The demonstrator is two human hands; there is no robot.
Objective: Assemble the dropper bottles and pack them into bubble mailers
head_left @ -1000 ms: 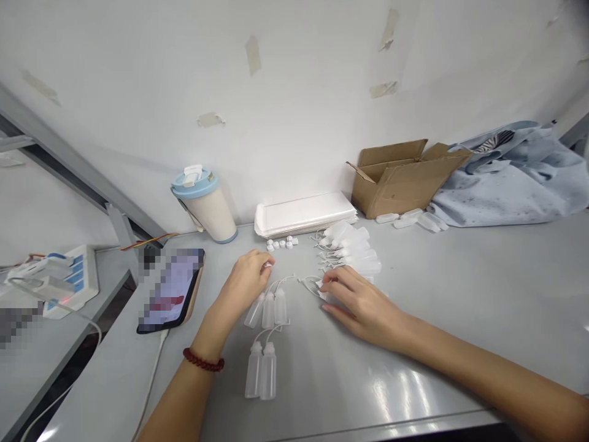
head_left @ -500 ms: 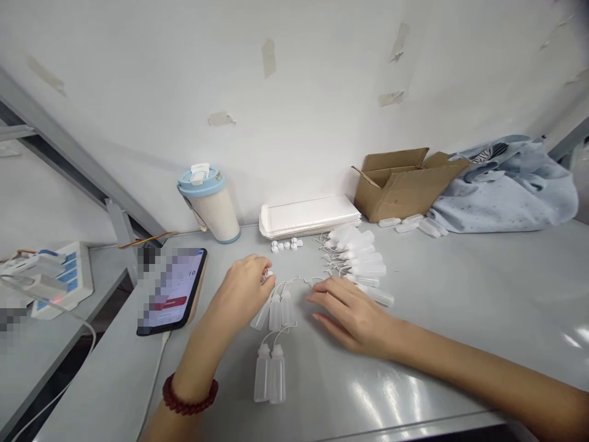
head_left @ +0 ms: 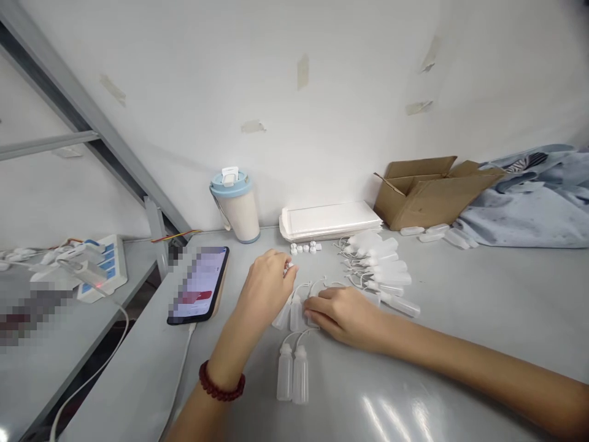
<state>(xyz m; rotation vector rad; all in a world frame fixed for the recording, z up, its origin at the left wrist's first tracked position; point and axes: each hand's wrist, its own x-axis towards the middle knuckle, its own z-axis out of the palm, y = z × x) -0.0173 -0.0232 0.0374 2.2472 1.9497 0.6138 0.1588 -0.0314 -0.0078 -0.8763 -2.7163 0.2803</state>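
Observation:
My left hand pinches a small white cap between thumb and forefinger. My right hand has its fingertips closed on a small translucent squeeze bottle, mostly hidden by them. Beside it lie a second squeeze bottle and another partly behind my left hand, with thin white tubes curving from their tops. Nearer me, two capped squeeze bottles lie side by side. A fanned pile of squeeze bottles rests beyond my right hand. Several loose white caps sit beyond my left hand.
A stack of white flat boxes lies by the wall, left of an open cardboard box and blue cloth. A lidded cup, a charging phone and a power strip are on the left.
My right hand has moved left onto a squeeze bottle, its fingers closing. My left hand keeps its pinch over the bottles. The view has swung left.

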